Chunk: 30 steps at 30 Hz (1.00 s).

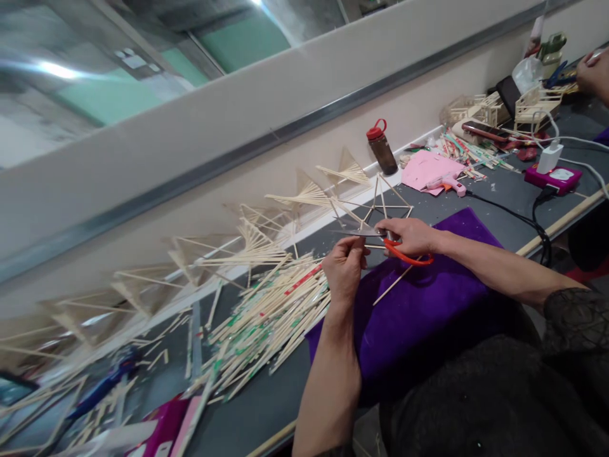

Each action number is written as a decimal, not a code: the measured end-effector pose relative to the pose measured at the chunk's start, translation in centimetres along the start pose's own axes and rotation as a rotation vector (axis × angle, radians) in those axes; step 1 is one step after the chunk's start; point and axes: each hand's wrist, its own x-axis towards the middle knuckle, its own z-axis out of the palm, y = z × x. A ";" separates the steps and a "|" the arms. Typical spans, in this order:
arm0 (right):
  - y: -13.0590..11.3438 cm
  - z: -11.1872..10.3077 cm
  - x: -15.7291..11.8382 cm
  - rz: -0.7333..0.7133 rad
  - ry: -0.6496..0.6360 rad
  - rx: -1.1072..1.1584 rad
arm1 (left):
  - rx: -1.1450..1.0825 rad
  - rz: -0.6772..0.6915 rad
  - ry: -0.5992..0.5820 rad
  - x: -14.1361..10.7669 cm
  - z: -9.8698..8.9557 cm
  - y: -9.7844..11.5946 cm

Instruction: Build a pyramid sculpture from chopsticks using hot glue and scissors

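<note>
My right hand [412, 237] is closed around a pair of scissors with orange handles [413, 259], blades pointing left. Close under the blades, my left hand [343, 263] is closed with the fingertips pinched together; what they hold is too small to make out. Just behind both hands stands an open frame of thin wooden sticks [384, 207]. A single loose stick [392, 285] lies on the purple cloth [419, 324] below my right hand. Left of my left hand spreads a large pile of wooden sticks [273, 314], some in plastic wrappers.
Fan-shaped stick models [259, 247] line the wall. A brown bottle [383, 152], pink glue gun [450, 185] and purple power socket [554, 179] with cables are at the right. A blue glue gun [104, 381] lies at left. Another person's hand [594, 73] shows at far right.
</note>
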 end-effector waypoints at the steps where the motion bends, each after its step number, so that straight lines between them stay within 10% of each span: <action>1: 0.1 0.0 0.0 0.003 -0.012 0.013 | -0.005 0.005 -0.002 0.0 0.0 0.0; 16: 0.3 -0.3 -0.1 0.015 -0.073 0.097 | -0.151 -0.085 -0.200 0.2 -0.3 -0.4; 30: 0.0 0.2 0.0 -0.011 0.030 -0.044 | -0.056 -0.048 -0.087 0.2 0.1 -0.3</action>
